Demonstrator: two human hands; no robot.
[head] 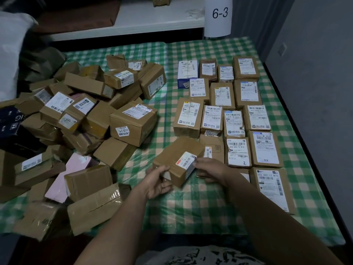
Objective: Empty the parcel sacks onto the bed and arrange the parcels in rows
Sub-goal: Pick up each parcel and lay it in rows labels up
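A brown cardboard parcel (176,157) with a white label on its near right corner is tilted just above the green checked bed cover (191,207). My left hand (158,180) grips its near left corner from below. My right hand (210,169) holds its right end by the label. To the right, several parcels lie label-up in neat rows (235,115). On the left half of the bed a loose pile of brown parcels (91,115) lies jumbled, with a pink packet (66,175) among them.
A white sack (11,50) stands at the far left beside a dark green one (42,62). Behind the bed is a white shelf (145,23) with a post marked 6-3 (218,14). A grey wall (315,73) runs along the bed's right edge.
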